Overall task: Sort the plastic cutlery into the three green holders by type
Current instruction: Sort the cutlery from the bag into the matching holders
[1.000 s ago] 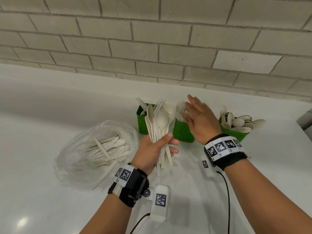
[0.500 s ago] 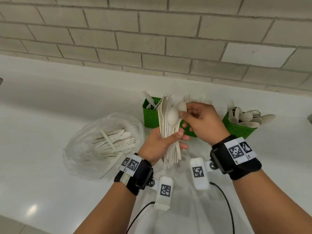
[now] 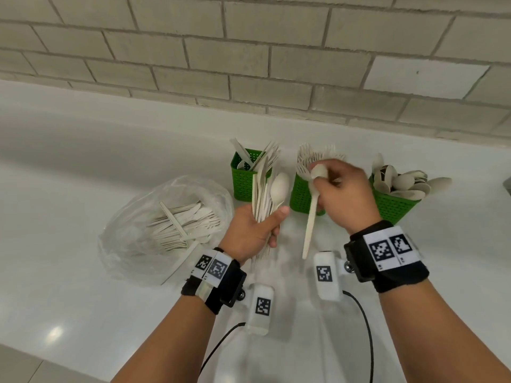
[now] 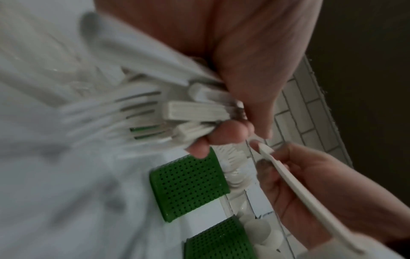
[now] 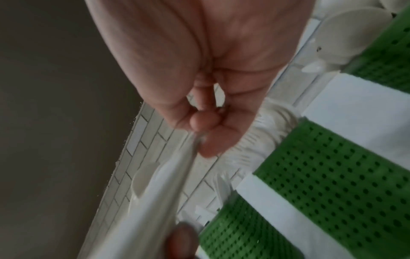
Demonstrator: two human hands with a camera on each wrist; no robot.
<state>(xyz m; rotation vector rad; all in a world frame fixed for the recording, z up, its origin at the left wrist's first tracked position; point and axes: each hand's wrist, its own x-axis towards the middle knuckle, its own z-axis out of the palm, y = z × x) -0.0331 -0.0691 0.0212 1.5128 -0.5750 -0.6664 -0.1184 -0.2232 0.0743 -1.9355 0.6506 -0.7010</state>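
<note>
Sorting looks well underway: three holders (image 3: 304, 194) part-filled, left hand (image 3: 255, 230) grips a mixed bundle (image 3: 265, 194), right hand (image 3: 343, 194) pinches one spoon (image 3: 311, 217), bag (image 3: 166, 225) still stocked.

No readable text anywhere; only black-and-white square code markers (image 3: 381, 250) on the wristbands (image 3: 398, 275).

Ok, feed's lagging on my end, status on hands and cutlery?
Left hand grips the bundle. Right hand pinches one spoon, in front of the fork holder. Spoon holder to the right, nothing in the way.
</note>
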